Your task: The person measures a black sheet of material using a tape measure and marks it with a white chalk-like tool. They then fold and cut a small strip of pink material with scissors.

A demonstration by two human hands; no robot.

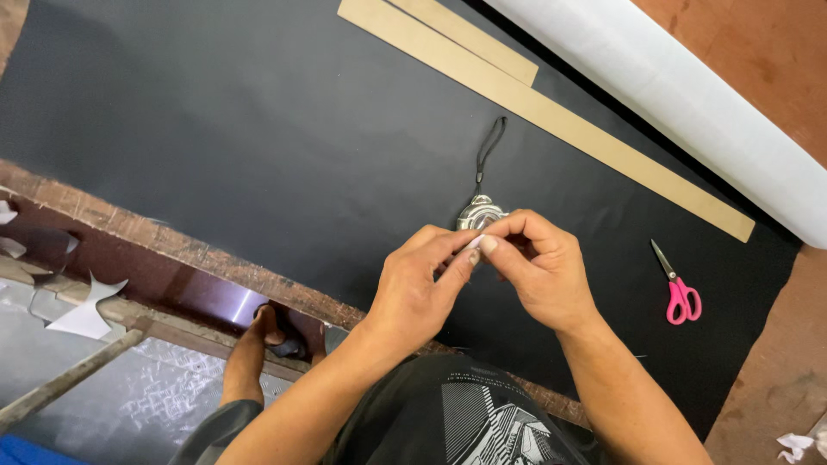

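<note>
Over the middle of a black sheet [258, 129] that covers the desk, the left hand [413, 288] and the right hand [538, 271] meet, their fingers [457, 263] pinching together on something small and pale at the tips; what it is cannot be told, perhaps a strip of tape. Just behind the fingers lies a round silver tape measure [476, 211] with a black wrist loop [489, 146] stretched away from it. Pink-handled scissors [680, 293] lie to the right, well apart. Two long cardboard strips [551, 116] and a white roll [689, 95] lie along the far edge.
</note>
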